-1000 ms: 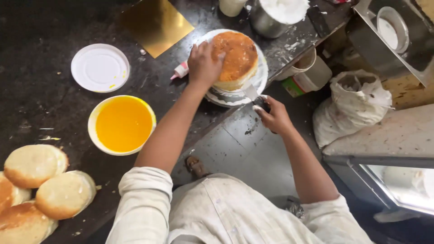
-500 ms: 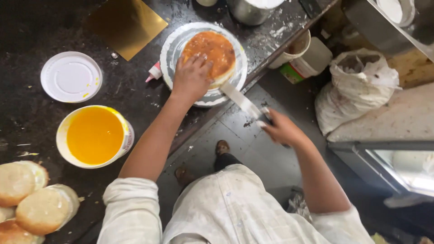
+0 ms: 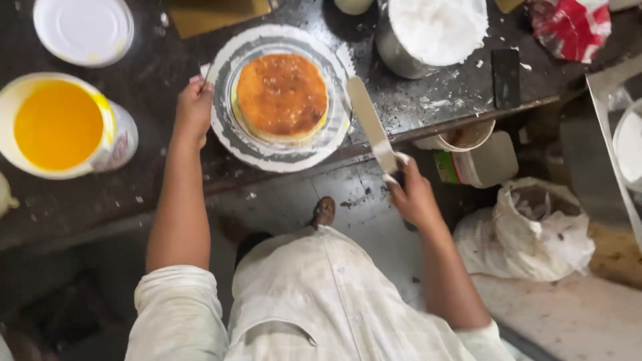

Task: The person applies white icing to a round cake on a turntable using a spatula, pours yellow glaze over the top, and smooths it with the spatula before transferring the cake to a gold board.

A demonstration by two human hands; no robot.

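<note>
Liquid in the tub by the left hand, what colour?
Bright orange-yellow liquid, in a white tub; head view.

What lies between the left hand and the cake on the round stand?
In the head view, only the grey-and-white ringed surface of the round stand separates the left hand, which grips its rim, from the cake. That stretch is otherwise bare.

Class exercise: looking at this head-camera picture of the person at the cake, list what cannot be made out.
- Spatula handle: hidden inside the right hand.
- Cake sides and layers: top-down head view shows only the top.
- Steel bowl of white cream: cut off by the top edge.
- Left hand fingertips: curled over the turntable rim.
</note>
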